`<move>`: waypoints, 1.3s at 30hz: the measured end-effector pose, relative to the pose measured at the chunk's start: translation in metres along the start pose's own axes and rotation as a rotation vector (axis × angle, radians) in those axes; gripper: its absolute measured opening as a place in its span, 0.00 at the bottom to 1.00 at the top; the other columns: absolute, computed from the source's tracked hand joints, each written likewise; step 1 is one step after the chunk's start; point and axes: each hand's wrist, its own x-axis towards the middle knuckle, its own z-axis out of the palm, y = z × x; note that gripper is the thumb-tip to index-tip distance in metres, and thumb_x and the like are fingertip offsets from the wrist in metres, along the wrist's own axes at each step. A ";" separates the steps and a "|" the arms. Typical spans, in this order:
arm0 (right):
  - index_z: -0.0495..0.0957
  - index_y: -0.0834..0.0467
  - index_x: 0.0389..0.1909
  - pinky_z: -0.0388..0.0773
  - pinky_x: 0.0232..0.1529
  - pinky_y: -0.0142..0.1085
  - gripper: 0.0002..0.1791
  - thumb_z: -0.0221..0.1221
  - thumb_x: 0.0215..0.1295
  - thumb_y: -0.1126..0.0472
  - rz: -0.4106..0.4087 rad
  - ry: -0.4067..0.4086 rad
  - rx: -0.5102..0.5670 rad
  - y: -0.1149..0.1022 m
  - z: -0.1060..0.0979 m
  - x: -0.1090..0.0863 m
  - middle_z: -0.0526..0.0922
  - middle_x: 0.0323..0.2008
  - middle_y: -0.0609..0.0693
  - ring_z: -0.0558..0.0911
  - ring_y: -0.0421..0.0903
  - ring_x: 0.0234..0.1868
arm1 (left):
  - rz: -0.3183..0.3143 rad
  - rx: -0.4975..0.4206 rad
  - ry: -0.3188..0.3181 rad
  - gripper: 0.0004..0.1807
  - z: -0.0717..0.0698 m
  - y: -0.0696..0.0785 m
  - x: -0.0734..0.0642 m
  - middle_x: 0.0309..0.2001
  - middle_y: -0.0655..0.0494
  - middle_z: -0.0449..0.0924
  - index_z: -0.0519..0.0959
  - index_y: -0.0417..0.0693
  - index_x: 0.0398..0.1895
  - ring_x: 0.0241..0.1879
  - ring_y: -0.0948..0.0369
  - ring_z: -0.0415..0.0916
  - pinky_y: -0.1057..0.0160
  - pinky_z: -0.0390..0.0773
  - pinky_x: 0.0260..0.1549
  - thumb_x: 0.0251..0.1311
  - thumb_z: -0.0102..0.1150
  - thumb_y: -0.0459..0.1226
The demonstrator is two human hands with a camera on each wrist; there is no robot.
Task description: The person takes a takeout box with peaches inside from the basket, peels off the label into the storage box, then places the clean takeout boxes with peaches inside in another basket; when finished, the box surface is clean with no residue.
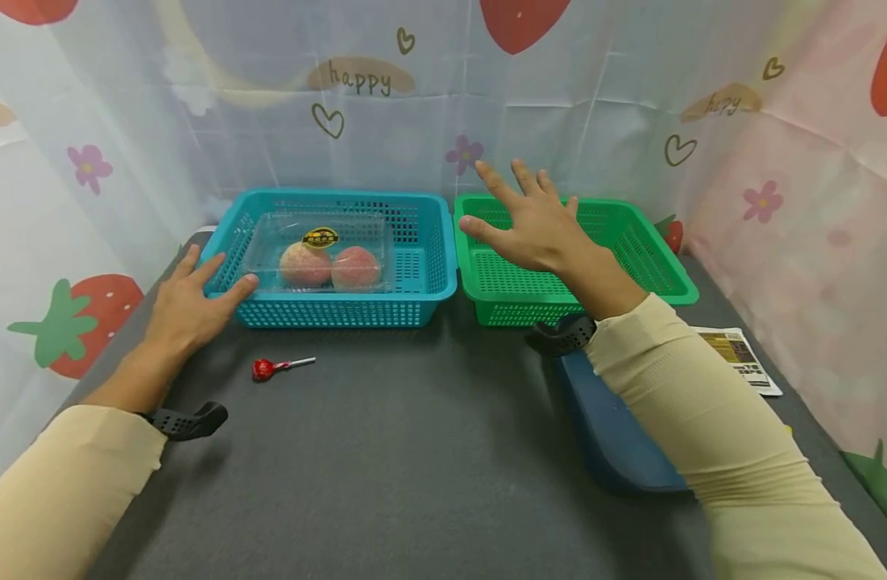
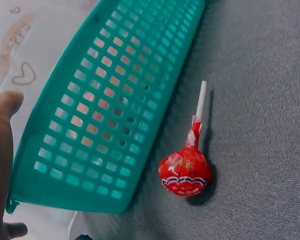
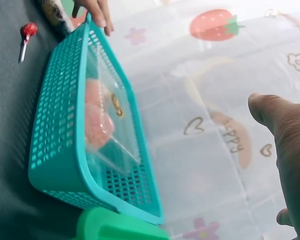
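At the left end of the blue basket (image 1: pixel 334 312) is my left hand (image 1: pixel 189 302), fingers spread beside the rim; whether it touches cannot be told. Inside that basket lies a clear plastic box (image 1: pixel 269 242) holding two peaches (image 1: pixel 306 264), with a black-and-gold label on top. My right hand (image 1: pixel 533 225) is raised over the left part of the green basket (image 1: pixel 632 250), its fingers spread and holding nothing. A red-wrapped lollipop (image 2: pixel 184 172) with a white stick lies on the grey table in front of the blue basket.
Under my right forearm stands a dark blue bin (image 1: pixel 617 427), partly hidden by the sleeve. To its right lies a printed packet (image 1: pixel 736 354). Another package (image 3: pixel 55 14) shows blurred past the blue basket's far end. A printed curtain (image 1: pixel 269 97) hangs behind both baskets.
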 end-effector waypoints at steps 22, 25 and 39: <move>0.46 0.39 0.76 0.50 0.66 0.59 0.43 0.46 0.65 0.30 -0.073 -0.035 0.305 -0.037 0.061 0.052 0.47 0.75 0.49 0.47 0.52 0.73 | -0.043 -0.011 0.053 0.50 0.012 -0.008 0.004 0.75 0.41 0.39 0.50 0.34 0.74 0.70 0.35 0.42 0.27 0.43 0.58 0.64 0.42 0.65; 0.48 0.39 0.76 0.51 0.66 0.58 0.42 0.47 0.65 0.30 -0.049 -0.041 0.348 -0.041 0.070 0.056 0.49 0.75 0.47 0.47 0.51 0.73 | -0.054 -0.019 0.053 0.50 0.013 -0.010 0.004 0.76 0.42 0.38 0.50 0.35 0.74 0.70 0.34 0.41 0.27 0.42 0.58 0.63 0.42 0.65; 0.53 0.42 0.75 0.62 0.62 0.54 0.39 0.50 0.67 0.35 0.034 -0.044 0.484 -0.061 0.102 0.072 0.55 0.73 0.46 0.59 0.53 0.70 | -0.068 -0.036 0.066 0.50 0.016 -0.011 0.003 0.76 0.43 0.38 0.52 0.37 0.74 0.70 0.35 0.40 0.25 0.40 0.57 0.63 0.42 0.66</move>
